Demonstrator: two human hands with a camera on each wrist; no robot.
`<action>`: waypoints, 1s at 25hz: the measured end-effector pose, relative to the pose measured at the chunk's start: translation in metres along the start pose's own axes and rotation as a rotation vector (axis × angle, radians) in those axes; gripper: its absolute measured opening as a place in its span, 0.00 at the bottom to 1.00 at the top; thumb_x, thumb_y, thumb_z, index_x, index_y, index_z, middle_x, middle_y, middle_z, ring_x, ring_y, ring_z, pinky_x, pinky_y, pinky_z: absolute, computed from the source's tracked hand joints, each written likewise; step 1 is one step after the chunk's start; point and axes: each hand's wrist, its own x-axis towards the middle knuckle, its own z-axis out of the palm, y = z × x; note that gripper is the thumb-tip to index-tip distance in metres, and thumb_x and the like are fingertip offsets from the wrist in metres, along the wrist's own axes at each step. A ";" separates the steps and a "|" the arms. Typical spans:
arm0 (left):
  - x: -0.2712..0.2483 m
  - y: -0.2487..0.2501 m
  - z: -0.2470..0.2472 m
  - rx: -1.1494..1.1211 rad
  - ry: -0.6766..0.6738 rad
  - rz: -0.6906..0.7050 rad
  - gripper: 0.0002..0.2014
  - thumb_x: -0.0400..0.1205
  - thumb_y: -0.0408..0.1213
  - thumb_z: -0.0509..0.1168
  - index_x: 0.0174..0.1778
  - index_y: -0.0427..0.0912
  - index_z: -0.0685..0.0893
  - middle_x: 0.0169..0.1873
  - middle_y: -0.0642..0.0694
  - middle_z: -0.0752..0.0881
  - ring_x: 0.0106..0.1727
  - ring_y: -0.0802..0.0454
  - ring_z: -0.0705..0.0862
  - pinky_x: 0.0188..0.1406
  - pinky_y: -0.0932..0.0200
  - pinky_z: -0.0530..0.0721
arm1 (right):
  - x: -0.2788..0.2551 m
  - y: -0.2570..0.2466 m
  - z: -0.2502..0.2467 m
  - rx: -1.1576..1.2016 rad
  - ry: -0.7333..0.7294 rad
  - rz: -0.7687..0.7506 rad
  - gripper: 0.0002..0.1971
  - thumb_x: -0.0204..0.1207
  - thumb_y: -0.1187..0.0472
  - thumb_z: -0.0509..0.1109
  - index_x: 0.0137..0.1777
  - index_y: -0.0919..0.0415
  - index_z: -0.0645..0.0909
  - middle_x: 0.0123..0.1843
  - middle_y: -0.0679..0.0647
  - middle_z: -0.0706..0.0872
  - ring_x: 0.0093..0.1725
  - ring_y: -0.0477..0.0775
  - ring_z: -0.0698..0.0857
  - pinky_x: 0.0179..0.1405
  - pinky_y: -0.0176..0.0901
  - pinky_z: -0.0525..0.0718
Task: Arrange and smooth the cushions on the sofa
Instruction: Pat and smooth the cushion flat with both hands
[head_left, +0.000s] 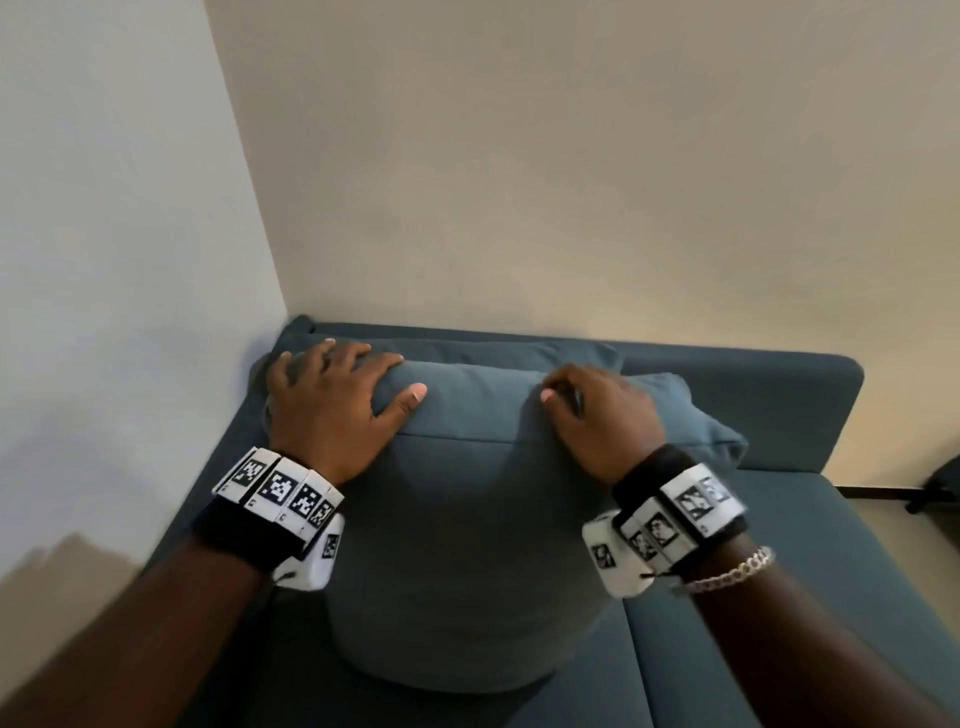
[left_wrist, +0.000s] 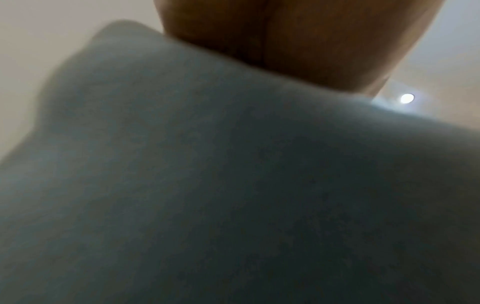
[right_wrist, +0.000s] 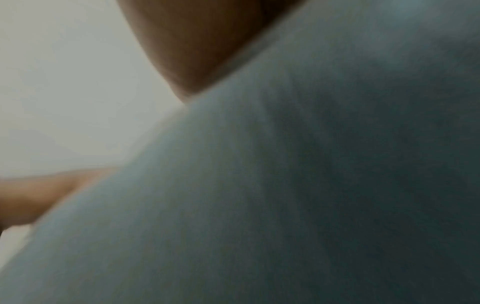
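Note:
A plump blue cushion (head_left: 467, 519) stands upright on the blue sofa (head_left: 779, 597) in the corner. Behind it a second blue cushion (head_left: 493, 351) leans on the backrest, and a third (head_left: 696, 415) shows at the right. My left hand (head_left: 353, 384) lies spread on the front cushion's top left, fingers straight, thumb on the front face. My right hand (head_left: 587, 410) holds the top right edge with fingers curled over it, their tips hidden. Both wrist views are blurred: cushion fabric (left_wrist: 207, 185) under the left hand (left_wrist: 285, 41), and fabric (right_wrist: 285, 185) under the right hand (right_wrist: 202, 41).
The sofa sits tight in a corner, with a white wall (head_left: 104, 260) at the left and a beige wall (head_left: 571, 182) behind. Its right seat is bare. A dark object (head_left: 935, 488) stands on the floor at the far right. A ceiling light (left_wrist: 407, 98) shows in the left wrist view.

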 end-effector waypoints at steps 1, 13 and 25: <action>-0.001 -0.010 -0.001 0.002 0.018 0.002 0.35 0.80 0.75 0.43 0.72 0.65 0.81 0.73 0.54 0.83 0.76 0.43 0.77 0.76 0.35 0.67 | 0.009 -0.004 -0.024 0.120 0.152 -0.030 0.14 0.84 0.44 0.63 0.63 0.45 0.84 0.65 0.47 0.87 0.64 0.55 0.86 0.68 0.55 0.81; -0.014 -0.043 0.003 -0.266 0.028 0.090 0.34 0.80 0.75 0.54 0.75 0.59 0.81 0.76 0.51 0.79 0.74 0.43 0.80 0.70 0.42 0.80 | 0.011 -0.065 -0.029 0.137 0.216 -0.097 0.16 0.86 0.45 0.63 0.68 0.49 0.82 0.66 0.47 0.86 0.66 0.52 0.84 0.69 0.57 0.81; -0.022 -0.063 0.025 -0.637 0.209 -0.002 0.30 0.76 0.67 0.69 0.68 0.52 0.85 0.65 0.50 0.83 0.76 0.45 0.77 0.78 0.37 0.75 | 0.024 -0.103 -0.014 0.266 0.226 -0.069 0.16 0.85 0.44 0.63 0.67 0.47 0.82 0.70 0.47 0.84 0.69 0.49 0.82 0.72 0.55 0.81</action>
